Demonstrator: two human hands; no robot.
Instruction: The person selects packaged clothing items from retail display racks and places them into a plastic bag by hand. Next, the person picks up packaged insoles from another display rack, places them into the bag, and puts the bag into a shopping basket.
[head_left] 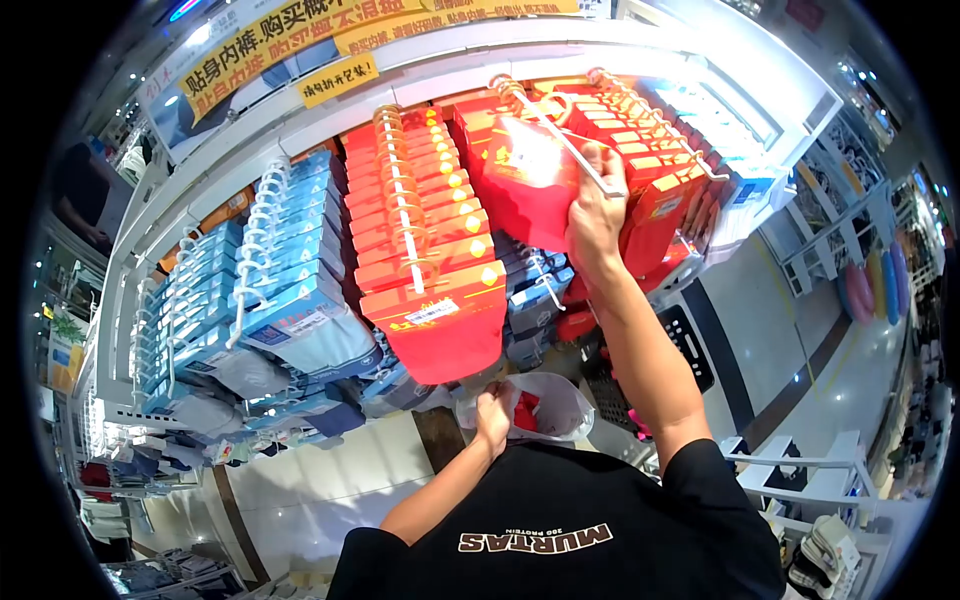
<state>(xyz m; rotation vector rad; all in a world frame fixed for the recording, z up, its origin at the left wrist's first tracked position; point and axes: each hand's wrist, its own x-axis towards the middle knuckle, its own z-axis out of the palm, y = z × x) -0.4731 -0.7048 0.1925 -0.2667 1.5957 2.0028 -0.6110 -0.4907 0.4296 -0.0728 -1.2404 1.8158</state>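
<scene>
Right hand [597, 215]: fingers curled round front end of white hook [570, 150], toward right edge of rack [560, 40]; red package [528, 190] hangs just beside, whether also gripped cannot be told. Left hand [492, 412]: fingers closed on rim of white bag [567, 408], below rack. Blue packages [310, 330] toward left edge; floor [790, 315] stretches beyond right edge, giving room to move.

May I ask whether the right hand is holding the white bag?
No, the left hand grips the white bag; the right hand is at a hook.
</scene>
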